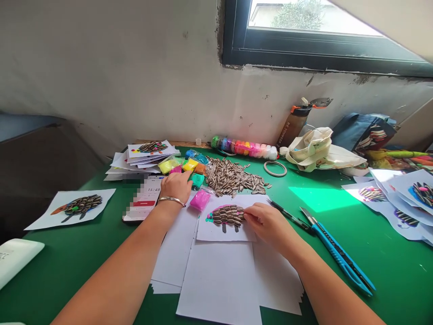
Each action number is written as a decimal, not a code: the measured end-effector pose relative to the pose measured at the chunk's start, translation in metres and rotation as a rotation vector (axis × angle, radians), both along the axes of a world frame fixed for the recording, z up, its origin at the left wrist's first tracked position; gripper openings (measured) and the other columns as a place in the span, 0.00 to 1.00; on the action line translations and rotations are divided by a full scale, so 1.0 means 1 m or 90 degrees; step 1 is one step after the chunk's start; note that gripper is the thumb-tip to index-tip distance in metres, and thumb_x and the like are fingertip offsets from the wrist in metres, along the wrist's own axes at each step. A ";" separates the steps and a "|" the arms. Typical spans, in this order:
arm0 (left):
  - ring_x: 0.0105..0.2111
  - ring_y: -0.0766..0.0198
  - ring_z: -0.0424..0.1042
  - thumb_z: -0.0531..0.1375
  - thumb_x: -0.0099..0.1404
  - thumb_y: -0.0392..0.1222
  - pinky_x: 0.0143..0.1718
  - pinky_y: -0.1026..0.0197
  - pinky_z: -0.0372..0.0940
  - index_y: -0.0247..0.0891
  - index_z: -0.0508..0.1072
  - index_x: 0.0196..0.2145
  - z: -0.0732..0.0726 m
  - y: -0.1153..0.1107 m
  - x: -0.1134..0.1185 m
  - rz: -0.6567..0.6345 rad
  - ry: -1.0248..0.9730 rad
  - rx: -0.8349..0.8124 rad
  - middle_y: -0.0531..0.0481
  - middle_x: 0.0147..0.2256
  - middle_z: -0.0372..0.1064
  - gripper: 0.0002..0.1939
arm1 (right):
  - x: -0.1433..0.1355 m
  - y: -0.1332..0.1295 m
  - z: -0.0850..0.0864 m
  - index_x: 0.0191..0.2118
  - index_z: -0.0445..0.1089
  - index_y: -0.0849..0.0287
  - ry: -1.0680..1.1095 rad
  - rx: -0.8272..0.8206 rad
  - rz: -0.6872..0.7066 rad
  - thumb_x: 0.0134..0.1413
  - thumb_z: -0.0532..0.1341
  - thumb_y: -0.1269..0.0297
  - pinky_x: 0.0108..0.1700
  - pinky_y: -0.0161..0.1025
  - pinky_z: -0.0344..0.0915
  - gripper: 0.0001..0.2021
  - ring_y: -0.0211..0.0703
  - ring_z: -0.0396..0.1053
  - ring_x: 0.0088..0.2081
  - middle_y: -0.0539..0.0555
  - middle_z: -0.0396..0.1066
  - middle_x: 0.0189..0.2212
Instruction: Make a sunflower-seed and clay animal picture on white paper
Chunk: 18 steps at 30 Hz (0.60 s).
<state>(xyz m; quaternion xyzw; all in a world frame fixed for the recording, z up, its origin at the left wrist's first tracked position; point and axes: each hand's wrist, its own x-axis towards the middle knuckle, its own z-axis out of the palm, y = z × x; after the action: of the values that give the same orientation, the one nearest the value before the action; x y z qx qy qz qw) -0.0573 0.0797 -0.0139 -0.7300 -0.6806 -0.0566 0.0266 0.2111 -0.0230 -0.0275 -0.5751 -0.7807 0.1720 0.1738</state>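
Observation:
My right hand (266,222) is at the right end of a small white card (216,234). Its thumb and forefinger are pinched together, hiding whatever is between them. Striped sunflower seeds (227,215) cover a bird-like figure on the card, with pink and teal clay at its left end and two dark legs below. My left hand (176,186), wearing a bangle, reaches over a phone (144,201) to small bags of coloured clay. Its visible fingers are stretched out beside the yellow bag (190,164) and teal bag (197,180). A pink clay bag (200,200) lies by the card.
Behind the card is a heap of loose sunflower seeds (233,176). A blue utility knife (341,255) and a pen (291,216) lie right. Finished seed cards sit in a stack (149,155) and singly (72,207). A tape roll (275,169) and bottle (293,124) stand farther back.

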 end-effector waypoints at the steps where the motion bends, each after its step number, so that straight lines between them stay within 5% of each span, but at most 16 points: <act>1: 0.58 0.50 0.63 0.53 0.68 0.46 0.56 0.48 0.57 0.44 0.65 0.60 0.000 0.000 0.000 -0.016 -0.004 -0.004 0.43 0.55 0.70 0.24 | 0.000 0.000 0.000 0.34 0.76 0.57 -0.002 0.002 -0.001 0.63 0.53 0.66 0.33 0.36 0.58 0.14 0.41 0.66 0.32 0.53 0.69 0.28; 4: 0.58 0.47 0.62 0.58 0.65 0.51 0.55 0.47 0.59 0.47 0.64 0.61 -0.002 0.001 0.001 -0.054 -0.011 -0.030 0.44 0.54 0.71 0.28 | 0.003 0.000 0.000 0.33 0.75 0.57 -0.006 0.015 -0.010 0.63 0.53 0.66 0.33 0.36 0.58 0.13 0.41 0.66 0.32 0.52 0.69 0.29; 9: 0.47 0.46 0.73 0.62 0.62 0.45 0.48 0.49 0.65 0.43 0.68 0.59 -0.007 0.006 0.000 -0.049 -0.036 -0.011 0.40 0.44 0.75 0.27 | 0.010 0.000 0.004 0.33 0.74 0.56 0.016 0.056 -0.050 0.62 0.54 0.65 0.34 0.36 0.58 0.12 0.41 0.66 0.32 0.52 0.70 0.29; 18: 0.52 0.50 0.68 0.60 0.63 0.42 0.57 0.53 0.59 0.40 0.68 0.58 0.004 0.001 -0.014 -0.048 -0.195 0.258 0.42 0.52 0.70 0.26 | 0.009 0.001 0.000 0.34 0.74 0.57 0.046 0.089 -0.049 0.62 0.54 0.66 0.34 0.36 0.59 0.11 0.41 0.66 0.33 0.52 0.71 0.30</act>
<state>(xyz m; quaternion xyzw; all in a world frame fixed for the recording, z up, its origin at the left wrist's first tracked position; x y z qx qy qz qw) -0.0713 0.0808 -0.0094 -0.7175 -0.6238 -0.3027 0.0668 0.2198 -0.0219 -0.0272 -0.5847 -0.7613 0.1310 0.2480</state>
